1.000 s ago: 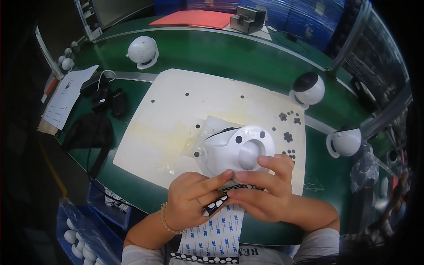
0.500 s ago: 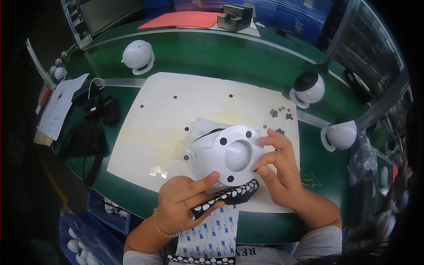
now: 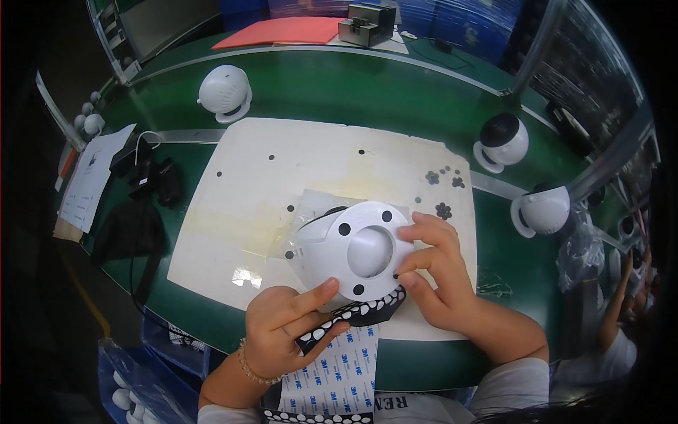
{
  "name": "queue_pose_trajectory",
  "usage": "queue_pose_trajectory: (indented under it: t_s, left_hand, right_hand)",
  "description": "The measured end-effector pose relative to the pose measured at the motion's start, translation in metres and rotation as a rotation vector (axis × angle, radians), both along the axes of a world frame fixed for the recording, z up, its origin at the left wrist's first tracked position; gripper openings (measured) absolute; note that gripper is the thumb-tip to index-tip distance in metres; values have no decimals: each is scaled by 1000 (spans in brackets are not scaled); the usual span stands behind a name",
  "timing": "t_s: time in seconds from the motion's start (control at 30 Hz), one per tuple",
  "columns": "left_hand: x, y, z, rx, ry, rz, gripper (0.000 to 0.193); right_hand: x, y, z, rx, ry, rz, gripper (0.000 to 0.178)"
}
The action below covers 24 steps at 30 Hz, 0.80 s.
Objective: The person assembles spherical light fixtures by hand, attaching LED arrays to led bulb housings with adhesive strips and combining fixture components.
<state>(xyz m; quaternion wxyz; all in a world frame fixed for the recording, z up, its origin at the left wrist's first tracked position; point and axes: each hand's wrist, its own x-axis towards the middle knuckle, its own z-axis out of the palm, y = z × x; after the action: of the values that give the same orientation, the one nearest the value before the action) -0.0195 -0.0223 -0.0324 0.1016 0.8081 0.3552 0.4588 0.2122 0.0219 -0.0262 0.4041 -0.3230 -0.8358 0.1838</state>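
A white camera-like device with a rounded body (image 3: 318, 244) lies tipped on the table, its ring-shaped base (image 3: 337, 258) facing me. Three black round pads sit on the ring. My right hand (image 3: 441, 279) pinches a small black round pad (image 3: 397, 276) between thumb and finger at the ring's right edge; its other fingers touch the rim. My left hand (image 3: 286, 328) grips a folded adhesive pad sheet (image 3: 360, 314), black with white round spots, its printed white backing hanging toward me. The left index fingertip rests against the ring's lower left edge.
A pale board (image 3: 233, 219) with scattered black dots lies under the work. White devices stand at the back left (image 3: 224, 92) and right (image 3: 505, 141), (image 3: 542, 210). Black adapters (image 3: 145, 173) and papers (image 3: 92, 177) lie left. A blue bin (image 3: 138, 374) is lower left. Another person's arm (image 3: 616, 304) shows right.
The view has shifted slightly. My right hand's pinched pad stays at the ring's right edge, and my left hand keeps the sheet. Another person's arm has come into view at the right.
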Motion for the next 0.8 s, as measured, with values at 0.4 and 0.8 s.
queue_pose_trajectory:
  t_s: [0.4, 0.8]
  left_hand:
    - [0, 1, 0, 31, -8, 13, 14]
    - [-1, -4, -3, 95, 117, -11, 22]
  right_hand:
    - [10, 22, -6, 407, -53, -130, 30]
    - [10, 62, 61, -259, -18, -48, 28]
